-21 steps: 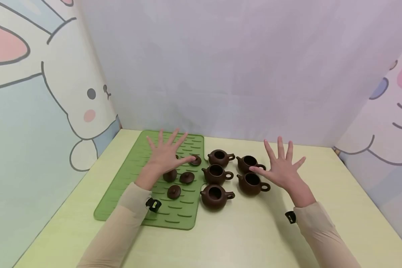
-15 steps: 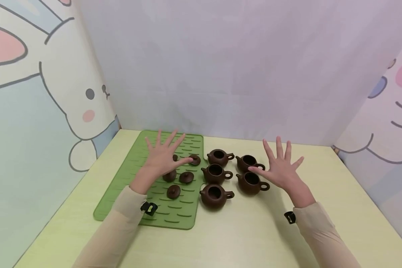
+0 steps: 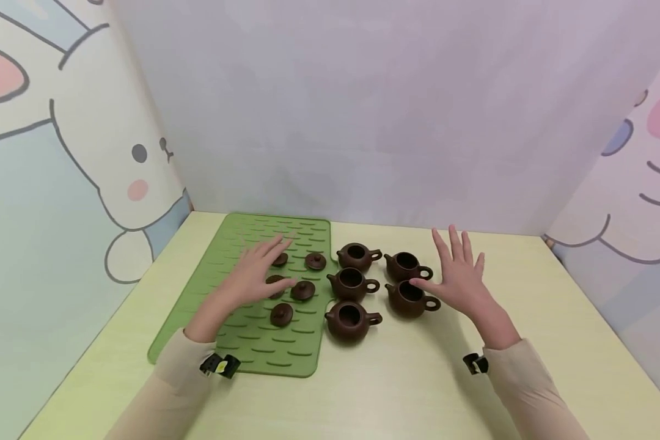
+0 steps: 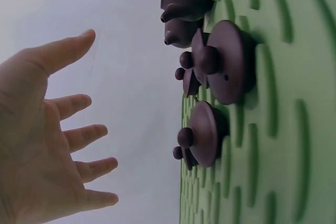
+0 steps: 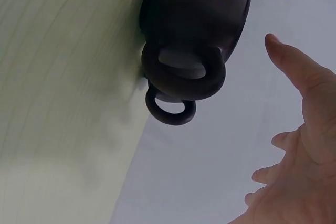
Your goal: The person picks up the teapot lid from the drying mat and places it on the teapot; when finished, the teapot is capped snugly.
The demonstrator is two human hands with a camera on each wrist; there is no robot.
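My left hand hovers over the green mat, holding nothing, its fingers extended and the thumb apart. Below and around it lie several dark brown teapot lids, among them a front lid, a middle lid and a back lid. In the left wrist view the lids rest knob up, apart from the hand. My right hand is raised with spread fingers near the lidless teapots on the right, such as the front right teapot. In the right wrist view a teapot handle stands beside the hand, not gripped.
Three more lidless teapots form a column along the mat's right edge: the front one, the middle one and the back one. A pale yellow table lies beneath. A white cloth wall rises behind, with cartoon-printed panels at both sides.
My left hand has moved down and slightly left, and its fingers have drawn closer together. The right hand's fingers have narrowed slightly. Lids and teapots stay where they were.
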